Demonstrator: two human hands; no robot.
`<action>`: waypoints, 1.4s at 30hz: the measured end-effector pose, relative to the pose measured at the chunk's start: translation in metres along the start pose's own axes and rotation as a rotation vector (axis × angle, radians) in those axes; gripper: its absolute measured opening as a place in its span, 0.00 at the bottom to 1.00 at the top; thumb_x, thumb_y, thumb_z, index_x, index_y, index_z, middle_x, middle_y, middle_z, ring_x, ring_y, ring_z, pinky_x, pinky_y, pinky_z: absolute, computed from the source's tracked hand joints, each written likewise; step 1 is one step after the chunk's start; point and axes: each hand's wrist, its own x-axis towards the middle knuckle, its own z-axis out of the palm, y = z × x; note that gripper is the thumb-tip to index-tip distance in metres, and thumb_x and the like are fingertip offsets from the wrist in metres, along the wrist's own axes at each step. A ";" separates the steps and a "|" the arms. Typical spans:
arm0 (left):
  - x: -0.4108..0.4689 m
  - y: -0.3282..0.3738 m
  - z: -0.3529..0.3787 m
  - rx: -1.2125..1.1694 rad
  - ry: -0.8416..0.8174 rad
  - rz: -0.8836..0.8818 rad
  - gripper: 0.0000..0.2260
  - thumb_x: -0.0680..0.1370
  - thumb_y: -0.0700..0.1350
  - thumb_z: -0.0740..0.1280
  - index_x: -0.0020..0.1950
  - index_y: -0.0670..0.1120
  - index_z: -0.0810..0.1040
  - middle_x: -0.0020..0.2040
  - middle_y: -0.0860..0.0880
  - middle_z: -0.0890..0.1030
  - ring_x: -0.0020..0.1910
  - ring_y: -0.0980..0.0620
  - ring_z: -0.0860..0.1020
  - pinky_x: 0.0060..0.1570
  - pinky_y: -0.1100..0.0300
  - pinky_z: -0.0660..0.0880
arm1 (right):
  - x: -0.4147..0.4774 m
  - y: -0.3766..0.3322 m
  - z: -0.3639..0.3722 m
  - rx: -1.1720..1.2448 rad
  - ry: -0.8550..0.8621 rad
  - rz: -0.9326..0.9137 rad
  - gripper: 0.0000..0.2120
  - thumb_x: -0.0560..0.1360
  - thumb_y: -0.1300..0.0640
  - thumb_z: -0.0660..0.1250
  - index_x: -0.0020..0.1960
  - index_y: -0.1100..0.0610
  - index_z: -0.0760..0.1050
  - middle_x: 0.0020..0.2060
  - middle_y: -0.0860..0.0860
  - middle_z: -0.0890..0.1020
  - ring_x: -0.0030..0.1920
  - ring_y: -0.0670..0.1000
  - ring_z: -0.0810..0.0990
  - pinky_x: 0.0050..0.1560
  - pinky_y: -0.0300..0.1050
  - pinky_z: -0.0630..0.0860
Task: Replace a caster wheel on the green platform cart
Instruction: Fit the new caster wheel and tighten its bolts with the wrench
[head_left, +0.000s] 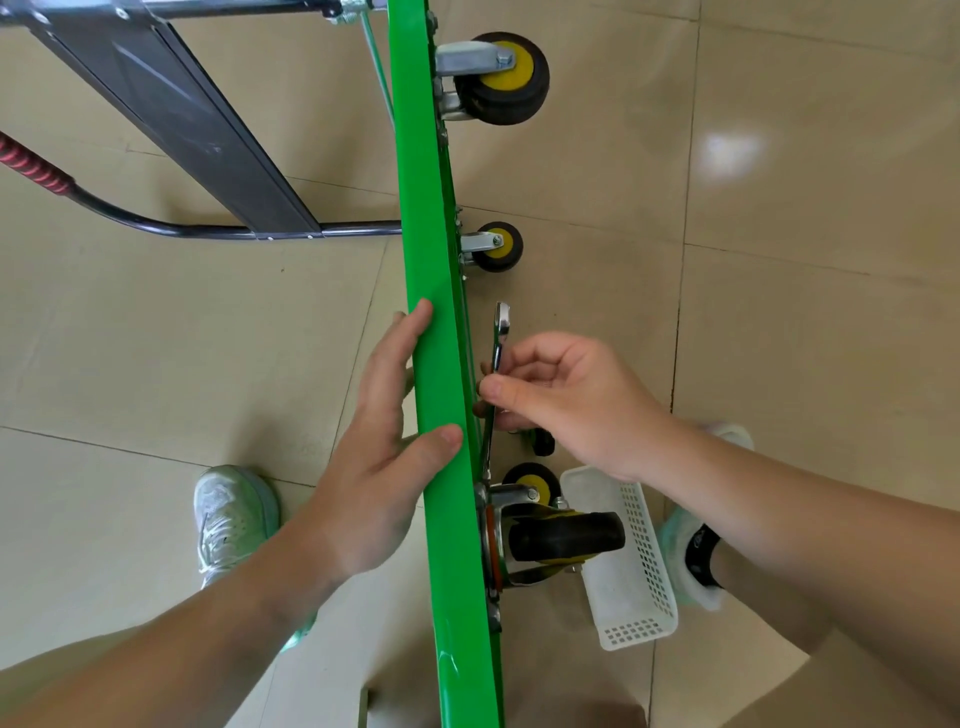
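On the tiled floor (779, 322), head view: green platform cart (421, 208) stood on edge, steadied at its rim by the flat-fingered left hand (374, 457); wrench (501, 322) pinched by the right hand (571, 405) just above the near caster wheel (566, 538). Deck judged stiff, slippery, tip-prone; best held at the rim.

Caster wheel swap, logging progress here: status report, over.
Left hand braced flat on green platform edge. Right hand pinches wrench, lower end down at near caster mount. White basket sits beside that caster.
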 end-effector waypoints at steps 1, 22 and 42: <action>0.000 -0.001 0.001 -0.012 -0.007 0.006 0.37 0.75 0.51 0.65 0.82 0.64 0.55 0.81 0.54 0.64 0.79 0.48 0.66 0.72 0.47 0.73 | -0.001 0.001 0.001 -0.017 -0.006 0.004 0.06 0.71 0.55 0.78 0.44 0.44 0.85 0.43 0.54 0.87 0.46 0.55 0.87 0.48 0.50 0.85; 0.001 -0.010 0.003 -0.122 0.003 0.024 0.36 0.76 0.46 0.67 0.80 0.66 0.59 0.72 0.63 0.72 0.60 0.61 0.79 0.53 0.64 0.80 | 0.001 0.023 0.008 -0.098 0.140 -0.032 0.06 0.73 0.58 0.77 0.48 0.52 0.83 0.40 0.51 0.87 0.40 0.50 0.87 0.40 0.41 0.83; 0.001 -0.008 0.001 -0.037 0.004 0.044 0.35 0.75 0.49 0.67 0.79 0.69 0.58 0.74 0.64 0.71 0.74 0.52 0.71 0.62 0.63 0.76 | 0.017 0.002 -0.007 -0.032 0.071 -0.034 0.04 0.74 0.59 0.75 0.47 0.53 0.83 0.42 0.54 0.87 0.43 0.55 0.88 0.42 0.44 0.84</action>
